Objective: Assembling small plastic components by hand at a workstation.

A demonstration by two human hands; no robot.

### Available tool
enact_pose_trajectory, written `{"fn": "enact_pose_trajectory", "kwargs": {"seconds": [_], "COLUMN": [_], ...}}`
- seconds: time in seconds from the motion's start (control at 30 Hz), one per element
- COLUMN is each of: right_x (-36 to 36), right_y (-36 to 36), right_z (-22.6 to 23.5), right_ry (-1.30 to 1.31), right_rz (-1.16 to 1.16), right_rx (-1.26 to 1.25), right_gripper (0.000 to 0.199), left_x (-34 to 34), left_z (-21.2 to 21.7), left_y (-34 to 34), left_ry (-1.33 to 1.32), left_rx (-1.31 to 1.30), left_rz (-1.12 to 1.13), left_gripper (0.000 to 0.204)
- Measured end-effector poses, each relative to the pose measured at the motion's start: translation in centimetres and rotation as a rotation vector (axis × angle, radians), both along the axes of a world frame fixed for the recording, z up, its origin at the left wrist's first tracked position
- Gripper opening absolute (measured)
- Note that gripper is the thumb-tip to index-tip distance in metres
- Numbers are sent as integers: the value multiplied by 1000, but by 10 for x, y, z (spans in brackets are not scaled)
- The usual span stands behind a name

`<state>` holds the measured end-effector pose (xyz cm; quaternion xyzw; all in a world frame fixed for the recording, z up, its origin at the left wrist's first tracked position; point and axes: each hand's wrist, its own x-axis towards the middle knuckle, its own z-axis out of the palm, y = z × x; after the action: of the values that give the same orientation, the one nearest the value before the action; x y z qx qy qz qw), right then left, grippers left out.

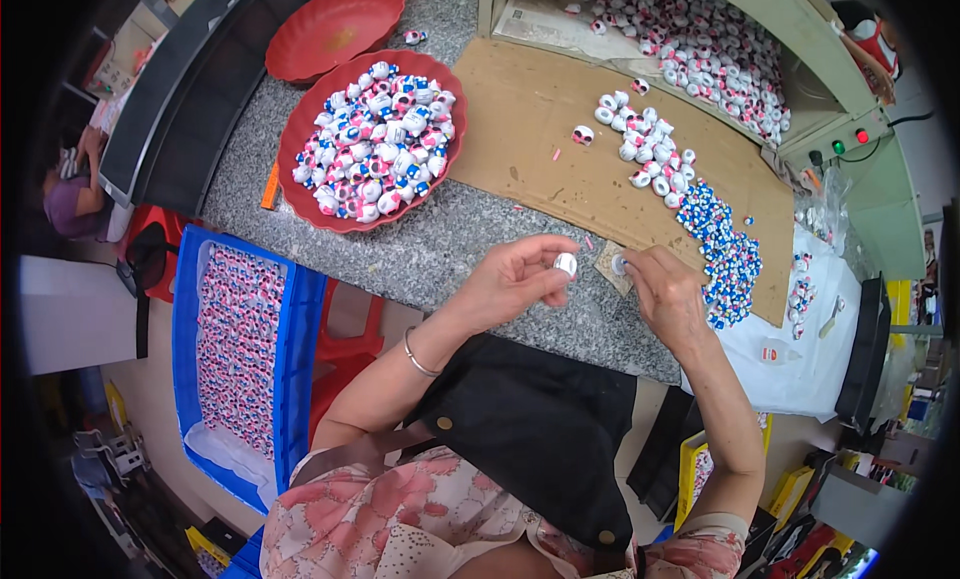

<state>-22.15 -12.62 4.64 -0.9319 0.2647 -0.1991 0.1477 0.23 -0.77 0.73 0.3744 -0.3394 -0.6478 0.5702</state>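
My left hand (515,279) is closed in a pinch on a small white round figurine head (566,265) with dark markings, just above the near edge of the granite worktop. To its right my right hand (664,291) has thumb and fingers pressed together at a small pale piece (620,264), too small to name. Under those fingertips lies a small beige square pad (605,257). Beyond my right hand a pile of tiny blue, white and pink parts (725,254) spreads over a cardboard sheet (530,129), with white and pink heads (650,144) heaped behind it.
A red scalloped bowl (290,194) of assembled pieces stands left, near another red dish (335,29). An open-fronted cabinet (530,19) holding many heads is at the back. A blue crate (290,359) sits lower left. A small bottle (778,352) lies right. Another person (80,194) sits far left.
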Motion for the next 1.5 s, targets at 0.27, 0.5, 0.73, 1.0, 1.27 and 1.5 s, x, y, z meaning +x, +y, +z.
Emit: {"fn": "enact_pose_trajectory", "kwargs": {"seconds": [0.27,0.5,0.73,1.0,1.27,1.5], "right_x": [-6,-4,-12,-11,-54,-107], "right_y": [16,36,40,48,31,-10], "right_z": [7,4,14,9,2,-12], "right_ry": [-191,-540,-422,-420,-365,108], "right_rz": [-221,-341,-182,-82,-314,-293], "right_rx": [270,1040,675,376,171,-88], "right_gripper": [15,14,13,13,15,24], "left_x": [-29,-51,-43,-49,15,92], "left_z": [-16,-10,2,5,32,66], "left_y": [-17,-17,-19,-16,-15,-32], "left_ry": [-244,-797,-737,-161,-756,-1628], "left_rx": [-92,-471,-542,-68,-237,-483], "left_rz": [96,296,78,-188,218,837], "left_gripper": [38,36,29,29,24,34]}}
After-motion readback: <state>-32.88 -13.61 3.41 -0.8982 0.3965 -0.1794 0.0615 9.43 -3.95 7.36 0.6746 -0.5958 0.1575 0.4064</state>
